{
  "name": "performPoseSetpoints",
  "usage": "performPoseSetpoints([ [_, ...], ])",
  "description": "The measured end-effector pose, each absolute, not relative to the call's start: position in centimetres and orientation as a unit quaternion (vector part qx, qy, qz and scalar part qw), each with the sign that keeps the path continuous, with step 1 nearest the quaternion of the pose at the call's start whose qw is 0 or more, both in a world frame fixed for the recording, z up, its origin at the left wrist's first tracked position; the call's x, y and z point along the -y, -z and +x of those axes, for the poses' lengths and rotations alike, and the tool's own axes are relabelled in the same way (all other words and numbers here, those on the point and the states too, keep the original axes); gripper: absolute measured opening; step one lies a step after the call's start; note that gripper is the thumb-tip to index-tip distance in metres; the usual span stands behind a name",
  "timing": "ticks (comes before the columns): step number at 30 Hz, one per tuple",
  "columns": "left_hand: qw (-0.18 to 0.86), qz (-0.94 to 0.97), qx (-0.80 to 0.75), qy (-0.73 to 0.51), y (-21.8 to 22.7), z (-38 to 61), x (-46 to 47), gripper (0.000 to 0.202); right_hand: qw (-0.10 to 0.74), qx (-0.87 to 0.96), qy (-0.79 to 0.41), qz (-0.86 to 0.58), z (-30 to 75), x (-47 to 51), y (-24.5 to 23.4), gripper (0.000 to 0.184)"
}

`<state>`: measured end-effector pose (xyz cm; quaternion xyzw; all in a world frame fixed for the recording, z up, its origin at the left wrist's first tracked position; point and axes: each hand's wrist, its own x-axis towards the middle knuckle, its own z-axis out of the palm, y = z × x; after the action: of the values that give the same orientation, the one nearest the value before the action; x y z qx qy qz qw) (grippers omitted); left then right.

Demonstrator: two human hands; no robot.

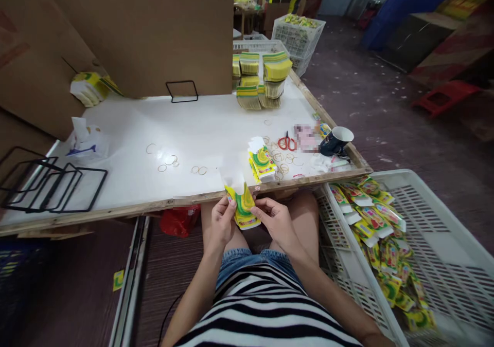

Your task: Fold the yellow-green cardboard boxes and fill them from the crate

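Observation:
Between my two hands, just off the table's front edge, is a yellow and green printed cardboard box point(244, 209) with its white flaps standing up at the top. My left hand point(224, 217) pinches its left side. On the right side, the thumb and fingers of my right hand point(276, 218) grip it. A small stack of similar flat boxes point(263, 163) lies on the table just beyond my right hand. Rubber bands point(284, 168) are scattered beside that stack, near red-handled scissors point(287, 142).
Bundled yellow cartons point(278, 67) stand at the table's back right. A dark mug point(335, 141) is near the right corner. The white crate point(436, 218) at my right holds many boxes. Black wire frames point(87, 190) and a tissue pack point(87, 141) sit left; tall cardboard point(154, 33) stands behind.

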<state>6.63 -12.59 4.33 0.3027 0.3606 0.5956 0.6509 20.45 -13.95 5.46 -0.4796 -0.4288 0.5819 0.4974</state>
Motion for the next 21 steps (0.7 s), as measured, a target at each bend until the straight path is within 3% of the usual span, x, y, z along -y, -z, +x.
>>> performPoseSetpoints([
  [4,0.611,0.338,-0.399,-0.595,-4.0,7.0,12.5,0.033,0.507,0.443,-0.532,-0.514,20.2,14.1,-5.1,0.028],
  [9,0.53,0.412,-0.449,-0.589,-4.5,6.8,13.2,0.067,0.497,0.496,-0.434,-0.564,20.6,13.9,-4.1,0.022],
  [11,0.535,0.443,-0.446,-0.564,-4.8,6.4,13.5,0.071,0.494,0.524,-0.43,-0.544,20.9,13.8,-4.1,0.026],
  [15,0.589,0.488,-0.402,-0.504,-5.0,5.2,13.7,0.066,0.486,0.564,-0.476,-0.468,21.8,13.2,-5.1,0.05],
  [21,0.665,0.463,-0.349,-0.471,-5.4,4.4,13.9,0.042,0.432,0.599,-0.54,-0.403,23.3,12.1,-7.2,0.021],
])
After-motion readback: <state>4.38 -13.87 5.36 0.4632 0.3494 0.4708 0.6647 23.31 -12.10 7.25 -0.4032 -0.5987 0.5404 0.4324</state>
